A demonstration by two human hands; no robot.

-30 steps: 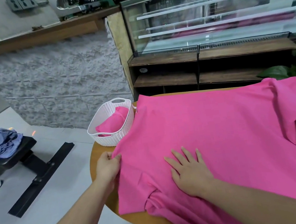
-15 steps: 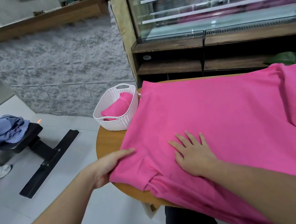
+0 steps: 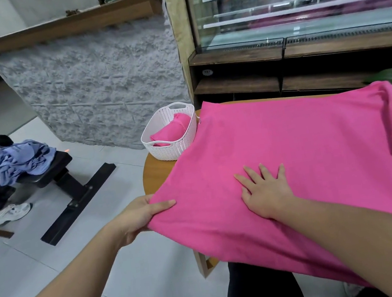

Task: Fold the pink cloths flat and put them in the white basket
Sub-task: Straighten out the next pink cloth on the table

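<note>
Head view: the left hand (image 3: 139,216) is pinching the near left corner of the big pink cloth (image 3: 292,154), thumb on top and fingers (image 3: 146,199) curled beneath, while the right hand (image 3: 266,190) is lying flat on it with fingers straight and spread. The cloth is covering most of the round wooden surface (image 3: 157,171); at its ten o'clock the white basket (image 3: 172,149) is touching the cloth's edge and holding a folded pink cloth (image 3: 174,130).

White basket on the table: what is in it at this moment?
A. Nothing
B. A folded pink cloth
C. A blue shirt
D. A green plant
B. A folded pink cloth lies inside the white basket, beside the big pink cloth spread on the table.
</note>
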